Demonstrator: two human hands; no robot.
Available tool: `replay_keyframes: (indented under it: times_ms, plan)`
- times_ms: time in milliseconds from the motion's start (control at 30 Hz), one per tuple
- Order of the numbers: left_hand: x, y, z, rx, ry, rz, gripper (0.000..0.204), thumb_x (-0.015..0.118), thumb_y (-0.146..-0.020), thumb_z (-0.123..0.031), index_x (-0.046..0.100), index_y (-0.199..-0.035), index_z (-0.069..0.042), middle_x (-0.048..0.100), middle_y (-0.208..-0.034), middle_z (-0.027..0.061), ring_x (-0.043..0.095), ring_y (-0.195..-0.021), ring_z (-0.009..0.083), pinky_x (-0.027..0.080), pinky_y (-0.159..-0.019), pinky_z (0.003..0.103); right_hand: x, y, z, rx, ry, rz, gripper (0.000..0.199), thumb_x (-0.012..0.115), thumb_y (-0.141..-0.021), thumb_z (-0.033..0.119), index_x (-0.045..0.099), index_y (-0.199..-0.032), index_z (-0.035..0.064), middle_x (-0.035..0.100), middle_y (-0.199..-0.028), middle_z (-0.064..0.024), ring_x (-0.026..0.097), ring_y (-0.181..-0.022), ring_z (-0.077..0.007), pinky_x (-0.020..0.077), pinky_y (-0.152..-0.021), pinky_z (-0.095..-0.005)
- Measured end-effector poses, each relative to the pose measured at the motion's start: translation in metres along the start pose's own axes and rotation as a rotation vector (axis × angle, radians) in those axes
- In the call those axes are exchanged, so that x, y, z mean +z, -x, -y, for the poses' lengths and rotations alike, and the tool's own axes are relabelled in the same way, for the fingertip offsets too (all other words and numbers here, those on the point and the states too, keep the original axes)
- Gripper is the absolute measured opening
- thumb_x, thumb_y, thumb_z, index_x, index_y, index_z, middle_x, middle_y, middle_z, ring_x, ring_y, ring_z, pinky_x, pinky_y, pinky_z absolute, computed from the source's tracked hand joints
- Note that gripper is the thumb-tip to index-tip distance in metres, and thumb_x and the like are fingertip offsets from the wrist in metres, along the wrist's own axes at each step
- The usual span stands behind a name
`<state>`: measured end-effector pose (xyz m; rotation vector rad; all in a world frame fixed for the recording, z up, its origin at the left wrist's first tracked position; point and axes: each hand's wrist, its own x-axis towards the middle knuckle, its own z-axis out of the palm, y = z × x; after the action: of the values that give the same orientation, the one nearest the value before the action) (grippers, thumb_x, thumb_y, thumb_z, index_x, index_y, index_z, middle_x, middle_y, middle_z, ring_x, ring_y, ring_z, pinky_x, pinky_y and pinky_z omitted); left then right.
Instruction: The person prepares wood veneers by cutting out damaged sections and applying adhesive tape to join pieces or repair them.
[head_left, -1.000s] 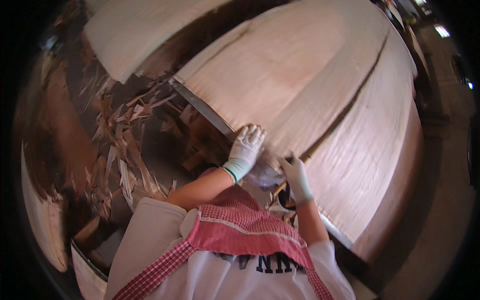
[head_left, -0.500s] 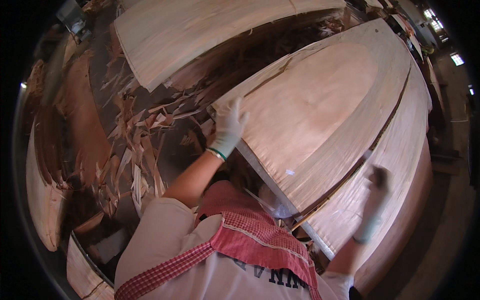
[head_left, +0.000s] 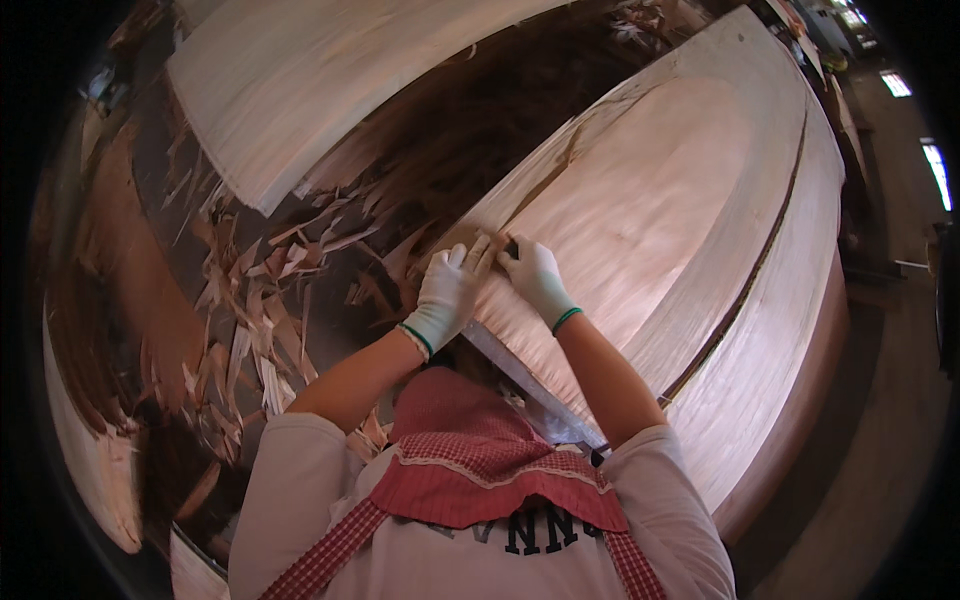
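A pale wood veneer sheet [head_left: 650,190] lies in front of me on a stack with a light-coloured front edge [head_left: 530,375]. My left hand [head_left: 448,295], in a white glove with a green cuff, rests at the sheet's near left corner, fingers stretched out. Just right of it, my right hand [head_left: 542,284], gloved alike, is bent over the sheet with its fingers drawn together. Something small and dark shows at its fingertips; its kind is unclear. Beyond the hands runs a narrow split [head_left: 545,180] in the veneer. A longer dark gap [head_left: 748,283] crosses the sheet on the right.
Another veneer sheet [head_left: 300,85] lies at the far left. Torn veneer scraps [head_left: 270,330] litter the floor on the left, near brown veneer pieces [head_left: 140,280]. A walkway [head_left: 880,420] runs along the right side.
My right hand has swung from the right part of the veneer over to the left, beside my left hand. My left hand stays at the corner. The view has shifted slightly.
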<state>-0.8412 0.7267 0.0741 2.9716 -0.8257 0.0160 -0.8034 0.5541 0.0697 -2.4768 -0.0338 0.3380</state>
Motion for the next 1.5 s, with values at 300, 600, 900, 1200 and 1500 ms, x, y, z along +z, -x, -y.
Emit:
replay_keyframes:
  times_ms: [300, 600, 900, 1200, 1500]
  plan:
    - [0.006, -0.112, 0.005, 0.079, 0.503, -0.328, 0.056, 0.058, -0.090, -0.027, 0.044, -0.138, 0.000, 0.053, -0.137, 0.0164, 0.045, -0.133, 0.0318, 0.032, -0.111, 0.045, -0.068, -0.073, -0.019, 0.236, -0.398, -0.077, 0.029, 0.067, -0.084, 0.025, 0.068, -0.094, -0.0025, 0.067, -0.074, -0.0162, 0.065, -0.065, -0.0241, 0.0504, -0.062, -0.0370]
    - [0.034, -0.135, -0.002, 0.126, 0.349, -0.189, 0.043, 0.063, -0.088, -0.025, 0.055, -0.124, -0.001, 0.056, -0.134, 0.0161, 0.050, -0.128, 0.0305, 0.033, -0.112, 0.044, -0.125, -0.092, -0.075, 0.146, 0.219, 0.056, 0.030, 0.063, -0.088, 0.030, 0.064, -0.091, 0.0003, 0.068, -0.087, -0.0208, 0.065, -0.079, -0.0374, 0.0501, -0.070, -0.0429]
    - [0.030, -0.292, -0.035, 0.167, 0.615, -0.303, 0.043, 0.061, -0.088, -0.014, 0.053, -0.129, -0.005, 0.055, -0.133, 0.0176, 0.049, -0.127, 0.0341, 0.039, -0.106, 0.044, -0.145, -0.197, -0.133, 0.339, 0.258, -0.117, 0.028, 0.065, -0.082, 0.025, 0.071, -0.096, 0.0016, 0.069, -0.098, -0.0216, 0.067, -0.092, -0.0383, 0.0534, -0.080, -0.0444]
    - [0.039, -0.310, -0.046, 0.133, 0.223, -0.012, 0.038, 0.048, -0.092, -0.017, 0.058, -0.126, -0.004, 0.050, -0.143, 0.0140, 0.039, -0.138, 0.0291, 0.023, -0.117, 0.043, -0.192, -0.047, -0.147, 0.558, -0.392, -0.262, 0.041, 0.066, -0.089, 0.037, 0.063, -0.096, -0.0038, 0.068, -0.082, -0.0128, 0.066, -0.066, -0.0167, 0.0521, -0.058, -0.0321]
    - [0.045, -0.284, -0.263, 0.755, 0.355, 0.060, 0.057, 0.050, -0.090, -0.017, 0.037, -0.143, -0.002, 0.038, -0.151, 0.0112, 0.034, -0.141, 0.0262, 0.023, -0.118, 0.038, -0.225, 0.037, -0.279, 0.967, -0.194, -0.305, 0.037, 0.073, -0.080, 0.033, 0.070, -0.086, -0.0035, 0.070, -0.076, -0.0169, 0.069, -0.068, -0.0255, 0.0532, -0.063, -0.0347]
